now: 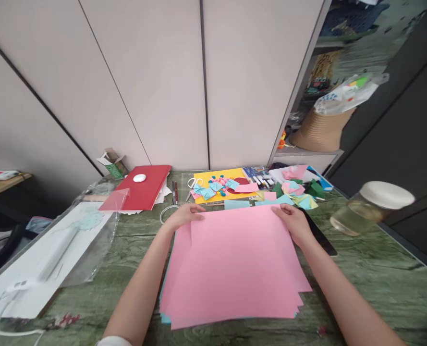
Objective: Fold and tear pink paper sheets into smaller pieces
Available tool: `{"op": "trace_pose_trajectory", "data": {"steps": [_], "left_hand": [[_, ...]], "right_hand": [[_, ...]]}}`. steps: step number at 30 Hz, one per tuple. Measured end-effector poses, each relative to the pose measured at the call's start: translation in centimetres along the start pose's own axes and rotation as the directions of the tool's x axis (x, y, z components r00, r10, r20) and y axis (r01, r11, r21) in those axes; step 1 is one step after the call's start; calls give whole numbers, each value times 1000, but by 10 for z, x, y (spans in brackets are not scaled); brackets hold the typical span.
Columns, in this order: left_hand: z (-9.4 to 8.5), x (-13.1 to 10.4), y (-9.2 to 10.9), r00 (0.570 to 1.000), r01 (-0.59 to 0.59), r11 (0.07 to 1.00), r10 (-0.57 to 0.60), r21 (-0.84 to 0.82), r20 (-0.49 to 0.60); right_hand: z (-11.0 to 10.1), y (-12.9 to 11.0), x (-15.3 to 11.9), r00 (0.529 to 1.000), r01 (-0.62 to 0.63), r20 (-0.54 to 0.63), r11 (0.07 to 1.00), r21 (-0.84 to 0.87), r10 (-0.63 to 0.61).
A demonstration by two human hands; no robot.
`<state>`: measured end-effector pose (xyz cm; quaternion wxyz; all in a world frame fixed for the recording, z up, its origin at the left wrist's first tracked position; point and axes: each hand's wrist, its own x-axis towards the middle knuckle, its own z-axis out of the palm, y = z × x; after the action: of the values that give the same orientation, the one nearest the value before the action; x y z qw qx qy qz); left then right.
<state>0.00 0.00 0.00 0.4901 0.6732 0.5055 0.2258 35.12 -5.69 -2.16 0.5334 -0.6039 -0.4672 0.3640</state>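
Note:
A fanned stack of large pink sheets (238, 269) lies in front of me, with blue paper peeking out at its lower left edge. My left hand (187, 216) pinches the top left corner of the uppermost sheet between thumb and fingers. At the top right corner, my right hand (290, 219) grips the same pink sheet, thumb on its face. Just beyond the stack are small blue paper pieces (237, 204) and a yellow sheet (220, 178) bearing folded blue and pink shapes.
White scissors (195, 182) and pens (175, 192) lie behind my left hand. A red folder (143, 187) is at the back left, a clear plastic sleeve (100, 245) at the left. A dark tablet (317, 233) and a lidded jar (368, 209) stand right.

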Motion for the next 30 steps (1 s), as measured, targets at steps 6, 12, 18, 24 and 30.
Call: {"op": "trace_pose_trajectory", "data": {"steps": [6, 12, 18, 24, 30], "left_hand": [[17, 11, -15, 996, 78, 922, -85, -379, -1], [31, 15, -19, 994, 34, 827, -86, -562, -66], [34, 23, -24, 984, 4, 789, -114, -614, -140], [50, 21, -12, 984, 43, 782, -141, -622, -109], [68, 6, 21, 995, 59, 814, -95, -578, -33]], "right_hand": [[-3, 5, 4, 993, -98, -59, 991, 94, 104], [-11, -4, 5, 961, -251, 165, 951, 179, 223], [6, -16, -15, 858, -267, 504, 925, 270, 101], [51, -14, -46, 811, 267, 564, 956, -123, -154], [65, -2, -53, 903, 313, 406, 865, -393, -142]]}}
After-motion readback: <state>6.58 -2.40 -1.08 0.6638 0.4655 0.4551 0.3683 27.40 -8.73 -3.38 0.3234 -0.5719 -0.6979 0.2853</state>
